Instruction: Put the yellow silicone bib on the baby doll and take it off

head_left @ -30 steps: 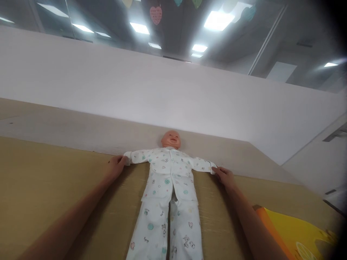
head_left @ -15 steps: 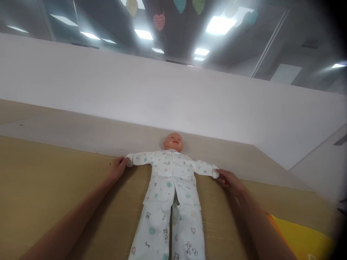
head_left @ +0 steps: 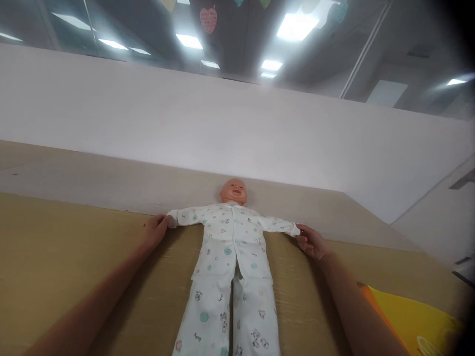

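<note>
Where a bald, pink-headed plastic baby doll (head_left: 234, 193) lies face up, a broad, smooth white wall (head_left: 222, 123) rises beyond its head. Above that wall, and so farthest from the doll, runs a band of dark, glossy glass (head_left: 230, 42) with bright white rectangular lights (head_left: 297, 26) showing in it. Beneath the doll spreads a tan, faintly shiny tabletop (head_left: 67, 242); a paler, greyish flat strip (head_left: 122, 180) crosses under its head, along the foot of the wall.

The doll's legs point towards the person, in white cloth trousers (head_left: 210, 309) printed with small animals and mint-green circles. Over its trunk lies a matching white long-sleeved cloth top (head_left: 218, 247), closed at the chest and parted below, both sleeves stretched out sideways. Well to the right of the doll's legs, past the person's right forearm, sits a bright yellow flat item with an orange edge (head_left: 411, 311); I cannot tell what it is.

At the doll's left-hand side as the person sees it, the left hand (head_left: 157, 231) pinches a white sleeve cuff (head_left: 172, 218). Opposite, the right hand (head_left: 312, 242) has its fingertips narrowed on the other white cuff (head_left: 296, 230), the remaining fingers loosely curled. High above the doll's head shows a small pink heart (head_left: 208, 21), its lettering too blurred to read.
</note>
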The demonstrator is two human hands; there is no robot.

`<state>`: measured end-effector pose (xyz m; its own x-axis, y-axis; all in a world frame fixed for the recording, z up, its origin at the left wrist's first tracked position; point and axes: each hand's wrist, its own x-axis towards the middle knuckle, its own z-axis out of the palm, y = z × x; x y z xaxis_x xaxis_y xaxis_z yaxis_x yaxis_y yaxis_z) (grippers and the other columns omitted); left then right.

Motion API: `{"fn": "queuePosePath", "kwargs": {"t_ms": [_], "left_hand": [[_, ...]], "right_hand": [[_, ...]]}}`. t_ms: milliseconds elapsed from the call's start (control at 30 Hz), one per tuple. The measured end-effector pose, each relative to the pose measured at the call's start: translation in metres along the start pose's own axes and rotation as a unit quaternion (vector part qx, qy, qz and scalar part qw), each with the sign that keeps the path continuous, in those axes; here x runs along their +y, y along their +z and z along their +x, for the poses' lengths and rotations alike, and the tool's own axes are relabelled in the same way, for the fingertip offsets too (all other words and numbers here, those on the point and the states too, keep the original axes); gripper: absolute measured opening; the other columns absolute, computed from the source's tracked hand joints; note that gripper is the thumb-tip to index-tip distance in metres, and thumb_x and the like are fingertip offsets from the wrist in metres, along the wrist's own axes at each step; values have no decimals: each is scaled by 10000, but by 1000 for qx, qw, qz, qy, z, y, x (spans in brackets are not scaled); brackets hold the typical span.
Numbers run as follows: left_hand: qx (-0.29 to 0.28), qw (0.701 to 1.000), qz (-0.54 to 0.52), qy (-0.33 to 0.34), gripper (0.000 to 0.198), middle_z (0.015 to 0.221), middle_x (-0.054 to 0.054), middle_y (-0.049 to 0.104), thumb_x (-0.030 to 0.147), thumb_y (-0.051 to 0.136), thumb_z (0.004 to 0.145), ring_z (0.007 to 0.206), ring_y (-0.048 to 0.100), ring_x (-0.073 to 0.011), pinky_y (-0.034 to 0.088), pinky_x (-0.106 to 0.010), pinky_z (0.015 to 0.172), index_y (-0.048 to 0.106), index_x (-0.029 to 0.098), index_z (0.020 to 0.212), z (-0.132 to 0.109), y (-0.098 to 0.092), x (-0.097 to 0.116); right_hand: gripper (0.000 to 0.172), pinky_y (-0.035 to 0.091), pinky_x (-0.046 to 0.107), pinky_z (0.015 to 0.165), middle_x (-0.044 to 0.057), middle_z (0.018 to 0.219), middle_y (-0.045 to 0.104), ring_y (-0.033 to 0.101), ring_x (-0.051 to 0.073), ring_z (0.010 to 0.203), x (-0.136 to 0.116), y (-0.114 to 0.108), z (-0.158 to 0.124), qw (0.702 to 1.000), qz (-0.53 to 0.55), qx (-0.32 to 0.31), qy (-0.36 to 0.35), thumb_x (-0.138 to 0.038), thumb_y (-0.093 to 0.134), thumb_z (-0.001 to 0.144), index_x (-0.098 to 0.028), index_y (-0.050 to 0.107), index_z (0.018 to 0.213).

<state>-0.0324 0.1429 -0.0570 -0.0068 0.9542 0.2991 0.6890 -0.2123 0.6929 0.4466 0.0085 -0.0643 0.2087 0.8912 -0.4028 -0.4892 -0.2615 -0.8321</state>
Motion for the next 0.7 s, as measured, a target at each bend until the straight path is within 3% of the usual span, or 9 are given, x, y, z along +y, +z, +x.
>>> {"fn": "queuePosePath", "kwargs": {"t_ms": [300, 500, 700], "left_hand": [[3, 1000, 5, 4, 372, 569, 25, 514, 457, 374, 815, 583, 487, -145, 347, -277, 556, 586, 198, 652, -5, -3, 4], [11, 1000, 2, 26, 379, 579, 13, 545, 439, 387, 819, 580, 501, -141, 355, -273, 551, 597, 187, 629, -4, -3, 3], [26, 998, 6, 49, 407, 551, 39, 530, 410, 382, 841, 554, 489, -103, 352, -239, 526, 626, 150, 642, -6, -3, 5]], "right_hand": [[89, 158, 89, 265, -88, 432, 296, 167, 11, 337, 1, 3, -3, 1000, 19, 17, -17, -197, 555, 824, -158, 495, 771], [272, 160, 86, 258, -80, 508, 407, 332, 14, 339, 5, 14, -8, 996, -34, 33, -74, -197, 704, 700, -180, 434, 730], [320, 167, 91, 253, -83, 507, 414, 362, 22, 342, 6, 15, -11, 994, -48, 32, -88, -224, 748, 666, -178, 437, 727]]}}
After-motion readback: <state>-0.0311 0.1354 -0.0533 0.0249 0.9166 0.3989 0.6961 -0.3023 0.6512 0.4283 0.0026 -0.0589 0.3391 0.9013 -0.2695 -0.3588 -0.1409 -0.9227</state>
